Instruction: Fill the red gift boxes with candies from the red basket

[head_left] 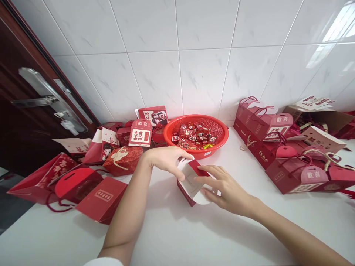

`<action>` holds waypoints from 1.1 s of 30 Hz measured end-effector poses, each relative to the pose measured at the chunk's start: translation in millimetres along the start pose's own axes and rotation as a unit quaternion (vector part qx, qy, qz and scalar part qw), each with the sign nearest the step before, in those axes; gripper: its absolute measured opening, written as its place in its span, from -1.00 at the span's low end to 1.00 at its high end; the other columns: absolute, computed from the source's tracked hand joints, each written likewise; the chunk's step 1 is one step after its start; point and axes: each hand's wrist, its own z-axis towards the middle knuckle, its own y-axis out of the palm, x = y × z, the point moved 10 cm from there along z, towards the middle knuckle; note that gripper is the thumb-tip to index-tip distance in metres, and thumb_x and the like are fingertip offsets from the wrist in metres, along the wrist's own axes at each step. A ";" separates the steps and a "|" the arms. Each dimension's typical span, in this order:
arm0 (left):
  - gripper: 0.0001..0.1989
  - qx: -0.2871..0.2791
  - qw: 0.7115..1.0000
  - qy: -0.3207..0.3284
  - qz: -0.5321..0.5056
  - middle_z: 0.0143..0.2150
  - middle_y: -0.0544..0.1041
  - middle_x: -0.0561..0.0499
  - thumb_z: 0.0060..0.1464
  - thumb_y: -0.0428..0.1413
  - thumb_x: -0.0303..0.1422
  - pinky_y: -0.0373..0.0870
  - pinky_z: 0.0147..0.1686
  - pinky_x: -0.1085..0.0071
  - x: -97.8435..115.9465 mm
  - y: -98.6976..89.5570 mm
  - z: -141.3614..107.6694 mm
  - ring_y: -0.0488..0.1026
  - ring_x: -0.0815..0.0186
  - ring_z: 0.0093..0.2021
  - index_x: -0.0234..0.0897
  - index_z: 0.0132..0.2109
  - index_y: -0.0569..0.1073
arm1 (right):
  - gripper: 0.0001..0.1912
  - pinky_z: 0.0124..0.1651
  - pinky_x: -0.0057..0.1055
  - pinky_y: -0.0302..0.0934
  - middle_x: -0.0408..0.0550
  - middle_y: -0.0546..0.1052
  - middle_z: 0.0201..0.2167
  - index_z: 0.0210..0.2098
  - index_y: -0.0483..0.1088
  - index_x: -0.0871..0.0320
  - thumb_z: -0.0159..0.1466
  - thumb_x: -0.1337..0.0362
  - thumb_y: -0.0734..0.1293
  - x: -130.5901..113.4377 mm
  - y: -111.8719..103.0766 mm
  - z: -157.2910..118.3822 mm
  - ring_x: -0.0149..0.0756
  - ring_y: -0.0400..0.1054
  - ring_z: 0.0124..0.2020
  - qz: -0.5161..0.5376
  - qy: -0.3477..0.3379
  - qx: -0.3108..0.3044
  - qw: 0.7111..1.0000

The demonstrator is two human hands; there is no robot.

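A small red gift box [191, 179] stands on the white tabletop in front of me, its top open and its pale inside showing. My left hand [168, 160] curls around its far left edge, with the thumb over the rim and the other fingers partly hidden behind. From the right, my right hand [224, 188] has its fingers bent over the box's right side, gripping a flap. A rounded white flap hangs out below that hand. Just behind the box is a red mesh basket [168, 136] of wrapped candies [194, 135].
Several red gift boxes crowd the left, among them a plain-sided one [102, 199] and a patterned one [123, 160]. More handled boxes [298, 173] stand at right, near an open cardboard box [340, 117]. Behind is a tiled wall [205, 81]; a dark door [24, 122] is at left.
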 end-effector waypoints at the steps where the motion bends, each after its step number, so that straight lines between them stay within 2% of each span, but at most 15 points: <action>1: -0.27 -0.003 1.000 0.006 -0.022 0.13 0.55 -0.05 -0.17 0.33 -0.22 0.38 -0.12 0.40 -1.0 -0.7 -2.2 0.49 0.08 0.01 -0.21 0.21 0.46 | -0.61 0.13 0.01 0.29 0.16 0.40 0.23 0.17 0.41 0.01 0.37 0.22 0.26 4.2 -1.8 -2.1 0.03 0.35 0.16 -0.001 0.021 0.016 1.000; 3: -0.24 -0.012 0.998 0.013 -0.059 0.14 0.54 -0.04 -0.23 0.37 -0.20 0.39 -0.08 0.38 -3.2 -0.9 -4.9 0.48 0.06 0.04 -0.18 0.19 0.46 | -0.47 0.09 -0.01 0.34 0.15 0.44 0.19 0.28 0.27 0.00 0.33 0.14 0.32 17.1 -3.9 -7.2 0.02 0.40 0.12 0.021 0.078 0.043 0.996; 6: -0.27 -0.030 0.997 0.009 -0.069 0.05 0.56 -0.03 -0.28 0.39 -0.22 0.38 -0.09 0.39 -8.4 1.8 -5.1 0.48 0.09 0.01 -0.18 0.13 0.46 | -0.19 0.01 -0.05 0.38 0.09 0.52 0.06 0.36 0.08 -0.03 0.22 0.02 0.42 41.7 0.6 -16.8 0.00 0.46 0.01 0.090 0.186 0.052 0.977; 8: -0.28 -0.024 0.998 -0.016 -0.056 -0.01 0.55 -0.02 -0.32 0.39 -0.22 0.37 -0.14 0.41 -18.9 1.1 -3.9 0.48 0.13 -0.04 -0.20 0.07 0.44 | -0.11 -0.03 -0.08 0.39 0.05 0.55 -0.03 0.36 0.05 0.00 0.15 -0.04 0.45 54.2 7.2 -22.8 -0.03 0.48 -0.07 0.132 0.246 0.040 0.959; 11: -0.34 -0.021 0.995 -0.074 -0.060 -0.14 0.54 0.02 -0.39 0.40 -0.21 0.38 -0.26 0.41 -41.9 2.3 -3.1 0.48 0.18 -0.16 -0.23 -0.07 0.39 | -0.11 -0.09 -0.12 0.38 0.04 0.56 -0.09 0.31 0.10 0.04 0.12 -0.10 0.46 62.7 15.1 -27.9 -0.09 0.46 -0.17 0.166 0.293 0.019 0.941; 14: -0.37 -0.045 0.986 -0.125 -0.105 -0.28 0.52 0.05 -0.44 0.42 -0.21 0.42 -0.33 0.39 -59.2 10.4 -3.2 0.49 0.20 -0.26 -0.23 -0.18 0.34 | -0.14 -0.13 -0.16 0.37 0.05 0.55 -0.09 0.28 0.14 0.05 0.13 -0.15 0.44 63.7 21.2 -29.1 -0.14 0.44 -0.23 0.184 0.307 -0.002 0.934; 17: -0.38 -0.054 0.980 -0.151 -0.116 -0.32 0.50 0.06 -0.45 0.43 -0.22 0.46 -0.41 0.38 -63.6 15.8 -0.5 0.49 0.22 -0.33 -0.24 -0.19 0.35 | -0.17 -0.18 -0.18 0.36 0.04 0.56 -0.11 0.26 0.16 0.04 0.14 -0.18 0.42 63.9 23.6 -30.1 -0.15 0.43 -0.26 0.179 0.312 -0.015 0.933; 21: -0.38 -0.043 0.979 -0.166 -0.108 -0.23 0.48 0.03 -0.43 0.41 -0.25 0.47 -0.48 0.41 -58.9 20.3 6.5 0.51 0.25 -0.35 -0.23 -0.16 0.35 | -0.17 -0.20 -0.16 0.34 0.02 0.56 -0.16 0.26 0.14 0.03 0.15 -0.20 0.40 69.9 15.8 -34.6 -0.11 0.44 -0.28 0.145 0.319 -0.004 0.937; 28: -0.52 0.005 0.985 -0.170 -0.041 -0.18 0.54 -0.02 -0.17 0.29 -0.17 0.41 -0.43 0.38 -51.8 13.6 11.1 0.54 0.16 -0.28 -0.19 -0.11 0.35 | -0.20 -0.18 -0.15 0.34 0.01 0.57 -0.19 0.28 0.12 0.02 0.18 -0.18 0.36 84.1 -7.8 -39.7 -0.07 0.47 -0.23 0.106 0.325 0.023 0.940; 31: -0.56 0.031 0.989 -0.141 0.002 -0.17 0.56 -0.02 -0.17 0.30 -0.13 0.38 -0.35 0.39 -41.1 2.7 7.9 0.52 0.14 -0.18 -0.19 -0.15 0.39 | -0.27 -0.26 -0.21 0.31 -0.02 0.57 -0.25 0.23 0.23 0.04 0.18 -0.16 0.36 81.2 -18.3 -34.7 -0.14 0.46 -0.34 0.081 0.312 0.026 0.946; 33: -0.59 0.047 0.992 -0.121 0.002 -0.20 0.56 -0.01 -0.13 0.29 -0.11 0.35 -0.36 0.40 -31.4 -3.7 3.4 0.51 0.16 -0.20 -0.20 -0.19 0.41 | -0.36 -0.33 -0.27 0.27 -0.06 0.56 -0.33 0.12 0.35 0.04 0.17 -0.17 0.36 76.9 -29.5 -28.9 -0.20 0.42 -0.43 0.066 0.299 0.038 0.951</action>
